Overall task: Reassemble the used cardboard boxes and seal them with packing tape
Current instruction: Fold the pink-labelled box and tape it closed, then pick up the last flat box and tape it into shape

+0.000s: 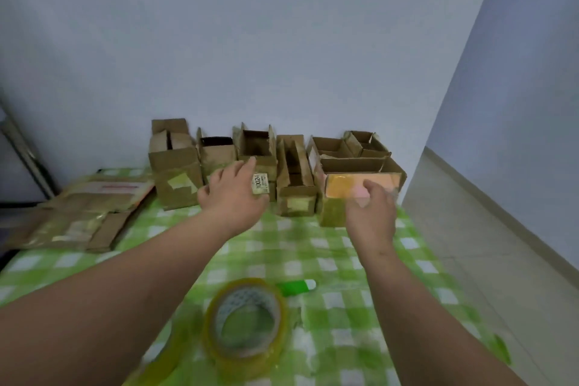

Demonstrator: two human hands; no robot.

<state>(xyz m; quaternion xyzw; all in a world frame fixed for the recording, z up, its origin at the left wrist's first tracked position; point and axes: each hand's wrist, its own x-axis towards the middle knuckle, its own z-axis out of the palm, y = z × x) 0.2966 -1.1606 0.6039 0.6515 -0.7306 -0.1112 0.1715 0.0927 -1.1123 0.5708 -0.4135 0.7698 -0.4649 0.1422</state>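
Several brown cardboard boxes with open tops stand in a row at the far edge of the table. My left hand [233, 190] reaches with straight fingers to the front of a box bearing a white label [260, 184], its fingertips at that box's top edge. My right hand [371, 213] is at the front of the rightmost box [360, 194], which has an orange panel; its fingers curl at the panel, and whether they grip anything is unclear. A roll of clear packing tape [246, 327] lies flat near me.
Flattened cardboard [84, 213] lies in a pile at the table's left side. A green and white pen-like tool [297, 287] lies just beyond the tape roll. The table has a green checked cloth [313, 248]. A wall stands right behind the boxes, and floor runs along the right.
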